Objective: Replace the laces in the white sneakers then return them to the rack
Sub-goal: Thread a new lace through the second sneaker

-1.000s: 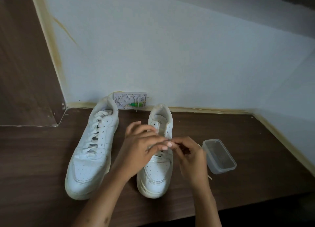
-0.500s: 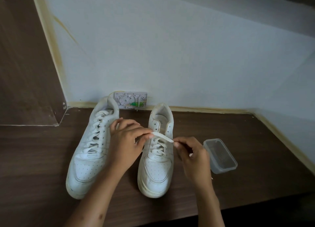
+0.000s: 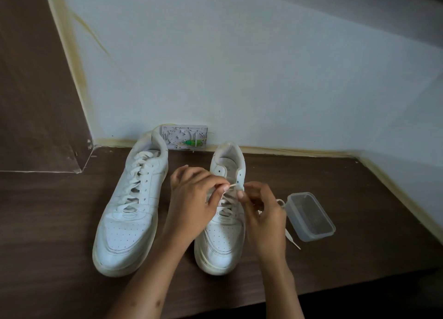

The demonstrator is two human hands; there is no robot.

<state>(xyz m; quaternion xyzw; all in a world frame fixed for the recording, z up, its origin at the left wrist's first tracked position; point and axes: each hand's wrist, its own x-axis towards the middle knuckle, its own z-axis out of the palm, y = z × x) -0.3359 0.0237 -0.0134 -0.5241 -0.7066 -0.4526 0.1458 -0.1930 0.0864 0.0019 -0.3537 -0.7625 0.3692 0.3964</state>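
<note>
Two white sneakers stand side by side on the dark wooden surface, toes toward me. The left sneaker [image 3: 129,203] is laced up to its top. Over the right sneaker [image 3: 225,237], which is laced part of the way up, both my hands work. My left hand [image 3: 191,199] pinches the tip of a white lace [image 3: 233,186] beside an upper eyelet. My right hand [image 3: 261,211] has its fingers curled at the lace from the other side. The lace's other end [image 3: 291,238] trails on the wood to the right of the shoe.
A clear plastic container [image 3: 310,217] sits just right of the right sneaker. A white wall plate with a green part [image 3: 184,136] is at the foot of the pale wall behind the shoes. A dark wooden panel [image 3: 36,91] rises at the left.
The stretch of lace held taut between my hands half a second ago has shortened. Both hands have come closer together near the shoe's upper right eyelets.
</note>
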